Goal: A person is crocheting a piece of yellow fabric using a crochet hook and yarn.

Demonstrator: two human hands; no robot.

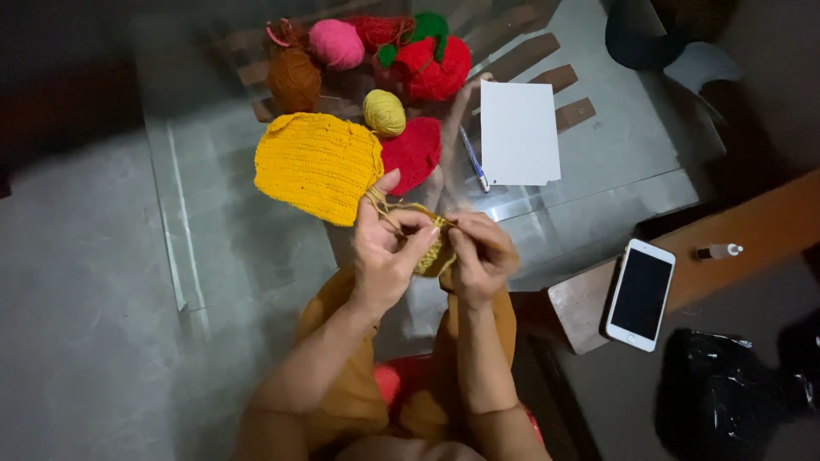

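Seen from above, over a glass tabletop (213, 222). Left hand (386, 248) and right hand (480, 254) close together above the lap, both pinched on a small olive-yellow crochet piece (436, 252) with a strand of yarn running up between the fingers; hook not clearly visible. Just above and left of the left hand, touching its thumb, a flat yellow crocheted panel (318, 164) resting on the tabletop. Beside that, partly tucked under, a red crocheted piece (414, 152). Farther back, a small yellow yarn ball (384, 112), a brown yarn ball (294, 79), a pink yarn ball (336, 43) and a red crocheted fruit shape with green top (434, 60), all crowded near the far edge. To the right of these, a white sheet of paper (518, 132) with a blue pen (473, 159) along its left side. Well apart on the right, a white phone (641, 294) with dark screen lying on a wooden ledge (752, 235), a small white-capped marker (717, 251) near it. Black plastic bag (726, 393) at lower right. Nothing lying between the hands and the panel.
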